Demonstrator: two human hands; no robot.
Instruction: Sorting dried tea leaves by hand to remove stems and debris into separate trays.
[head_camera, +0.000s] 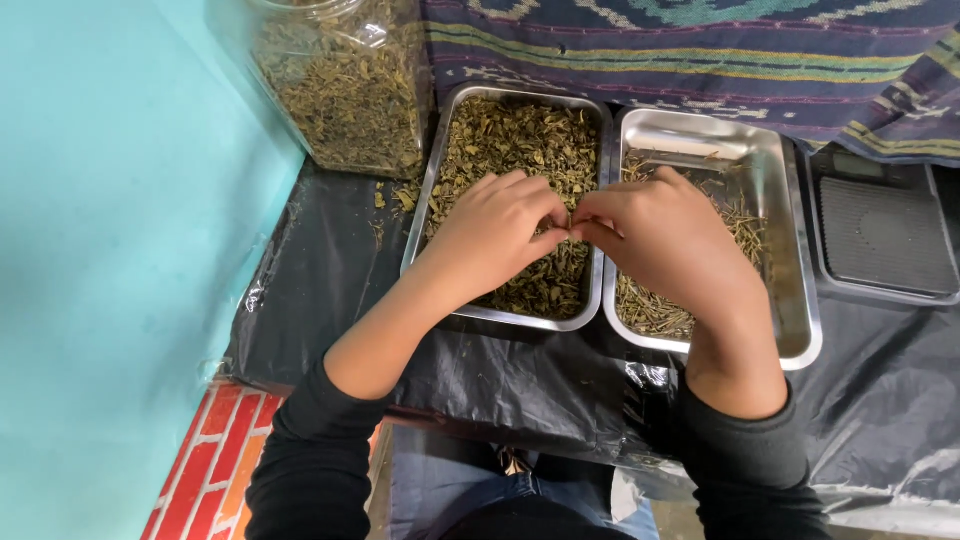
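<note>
A flat turquoise wall (110, 250) fills the space left of the hands. Below it, a red brick floor (215, 465) with pale joints shows. Black plastic sheeting (320, 270) covers the tabletop, and a striped woven cloth (700, 55) hangs beyond the hands. Light is soft and even.

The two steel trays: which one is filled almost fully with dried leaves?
The left tray, under the left hand, is nearly full of leaves. The right tray holds only thin stems and shows bare metal.

Herb-sorting workspace, steel trays (600, 150), jar (345, 85), scale (885, 235)
</note>
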